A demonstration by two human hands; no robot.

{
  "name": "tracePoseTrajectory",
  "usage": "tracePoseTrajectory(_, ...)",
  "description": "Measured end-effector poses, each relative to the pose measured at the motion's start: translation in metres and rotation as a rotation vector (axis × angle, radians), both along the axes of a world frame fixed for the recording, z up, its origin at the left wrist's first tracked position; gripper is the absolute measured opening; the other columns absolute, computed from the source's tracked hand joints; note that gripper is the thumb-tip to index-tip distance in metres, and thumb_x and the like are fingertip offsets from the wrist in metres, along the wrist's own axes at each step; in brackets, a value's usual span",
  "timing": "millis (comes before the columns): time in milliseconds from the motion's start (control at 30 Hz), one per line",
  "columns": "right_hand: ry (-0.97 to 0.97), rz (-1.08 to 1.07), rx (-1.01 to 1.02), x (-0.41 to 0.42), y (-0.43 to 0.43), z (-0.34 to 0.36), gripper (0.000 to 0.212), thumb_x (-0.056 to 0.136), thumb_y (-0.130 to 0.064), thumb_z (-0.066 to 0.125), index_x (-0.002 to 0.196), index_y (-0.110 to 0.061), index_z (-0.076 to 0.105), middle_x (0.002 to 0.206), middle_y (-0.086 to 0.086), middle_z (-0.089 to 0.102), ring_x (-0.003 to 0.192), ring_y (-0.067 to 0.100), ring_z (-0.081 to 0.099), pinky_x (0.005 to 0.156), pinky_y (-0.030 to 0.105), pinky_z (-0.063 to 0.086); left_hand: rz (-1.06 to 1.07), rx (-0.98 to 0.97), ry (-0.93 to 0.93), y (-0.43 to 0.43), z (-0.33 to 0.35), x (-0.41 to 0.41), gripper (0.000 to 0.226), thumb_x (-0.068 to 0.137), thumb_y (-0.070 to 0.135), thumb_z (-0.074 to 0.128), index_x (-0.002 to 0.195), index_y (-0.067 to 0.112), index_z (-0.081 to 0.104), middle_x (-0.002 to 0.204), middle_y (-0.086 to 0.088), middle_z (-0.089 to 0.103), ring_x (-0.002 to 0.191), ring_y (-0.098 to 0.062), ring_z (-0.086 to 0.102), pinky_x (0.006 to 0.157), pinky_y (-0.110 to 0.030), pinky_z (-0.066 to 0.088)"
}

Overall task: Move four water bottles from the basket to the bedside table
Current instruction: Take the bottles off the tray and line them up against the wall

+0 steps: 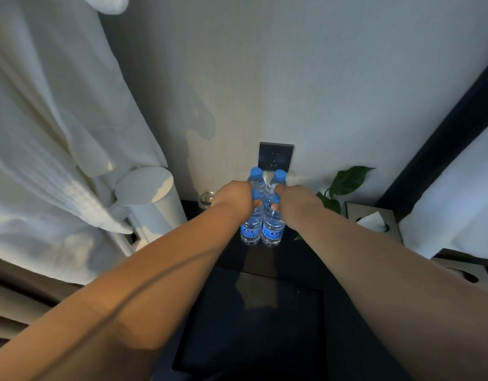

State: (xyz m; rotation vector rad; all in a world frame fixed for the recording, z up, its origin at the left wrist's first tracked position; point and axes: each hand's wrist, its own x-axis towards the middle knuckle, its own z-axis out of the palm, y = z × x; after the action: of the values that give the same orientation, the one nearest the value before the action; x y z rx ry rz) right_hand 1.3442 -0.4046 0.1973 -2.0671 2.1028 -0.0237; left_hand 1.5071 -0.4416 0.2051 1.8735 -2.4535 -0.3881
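Dark tray [253, 320] nearest on black counter [300, 259]; beyond, left hand [234, 198] and right hand [295, 200] each closed around the neck of a front water bottle [250, 228] [273, 229]; two more bottles [257, 177] [279, 178] upright just behind, below wall socket [276, 156].

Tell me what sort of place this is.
Most likely a hotel bedroom. A white bathrobe hangs by the wall, a tissue box sits beside bedding, and both hands grip water bottles on a dark bedside table.
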Motion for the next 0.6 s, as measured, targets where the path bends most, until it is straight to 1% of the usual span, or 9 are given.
tracePoseTrajectory(67, 0.005, 0.001, -0.002, -0.0007, -0.0011, -0.0007, 0.039, 0.102, -0.028, 0.057, 0.139, -0.02, 0.05, 0.117, 0.009, 0.063, 0.099, 0.025, 0.062, 0.083, 0.039, 0.055, -0.012, 0.027, -0.021, -0.0015, 0.003, -0.0025, 0.022, 0.095, 0.03, 0.062, 0.109, 0.013, 0.065, 0.102, -0.008, 0.067, 0.089, -0.024, 0.064, 0.071, -0.033, 0.05)
tracePoseTrajectory(133, -0.001, -0.001, 0.003, -0.0023, -0.002, -0.0017, 0.043, 0.103, -0.027, 0.056, 0.144, -0.021, 0.047, 0.12, 0.009, 0.063, 0.1, 0.025, 0.062, 0.083, 0.038, 0.055, -0.044, 0.029, -0.033, -0.0022, 0.0051, -0.002, 0.021, 0.094, 0.025, 0.063, 0.111, 0.013, 0.065, 0.104, -0.007, 0.066, 0.09, -0.024, 0.063, 0.071, -0.033, 0.048)
tracePoseTrajectory(267, -0.003, -0.007, -0.004, -0.0047, -0.0031, -0.0048, 0.049, 0.101, -0.027, 0.059, 0.148, -0.024, 0.043, 0.117, 0.009, 0.063, 0.099, 0.024, 0.063, 0.081, 0.037, 0.055, -0.096, 0.021, 0.009, -0.0051, 0.0029, 0.0034, 0.02, 0.095, 0.024, 0.062, 0.113, 0.015, 0.063, 0.107, -0.008, 0.066, 0.089, -0.024, 0.059, 0.072, -0.033, 0.045)
tracePoseTrajectory(367, -0.006, -0.01, -0.012, -0.0046, -0.0033, -0.0071, 0.046, 0.101, -0.029, 0.06, 0.144, -0.023, 0.046, 0.113, 0.008, 0.064, 0.096, 0.024, 0.063, 0.079, 0.037, 0.055, -0.142, 0.023, 0.02, -0.0072, -0.0003, 0.006, 0.023, 0.095, 0.021, 0.061, 0.117, 0.016, 0.06, 0.109, -0.009, 0.065, 0.086, -0.022, 0.056, 0.072, -0.033, 0.044)
tracePoseTrajectory(467, -0.019, -0.011, -0.026, -0.0042, -0.0047, -0.0082, 0.045, 0.102, -0.031, 0.059, 0.144, -0.023, 0.046, 0.115, 0.008, 0.063, 0.095, 0.022, 0.061, 0.076, 0.034, 0.051, -0.174, 0.008, 0.012, -0.0074, -0.0012, 0.007, 0.029, 0.095, 0.018, 0.06, 0.123, 0.018, 0.056, 0.109, -0.01, 0.063, 0.085, -0.023, 0.053, 0.071, -0.034, 0.043)
tracePoseTrajectory(533, -0.024, -0.015, -0.018, -0.0041, -0.0051, -0.0088, 0.047, 0.102, -0.031, 0.058, 0.146, -0.023, 0.045, 0.117, 0.009, 0.063, 0.095, 0.022, 0.06, 0.074, 0.033, 0.048, -0.181, 0.004, -0.007, -0.0069, -0.0023, 0.007, 0.03, 0.095, 0.019, 0.06, 0.124, 0.018, 0.054, 0.108, -0.01, 0.063, 0.084, -0.023, 0.053, 0.07, -0.035, 0.044)
tracePoseTrajectory(600, -0.022, -0.011, -0.016, -0.0041, -0.0047, -0.0087, 0.049, 0.102, -0.031, 0.058, 0.148, -0.024, 0.043, 0.118, 0.009, 0.063, 0.099, 0.024, 0.062, 0.074, 0.033, 0.048, -0.173, 0.005, -0.004, -0.0058, -0.0037, 0.0064, 0.029, 0.095, 0.02, 0.061, 0.123, 0.017, 0.053, 0.108, -0.009, 0.063, 0.085, -0.024, 0.056, 0.071, -0.036, 0.046)
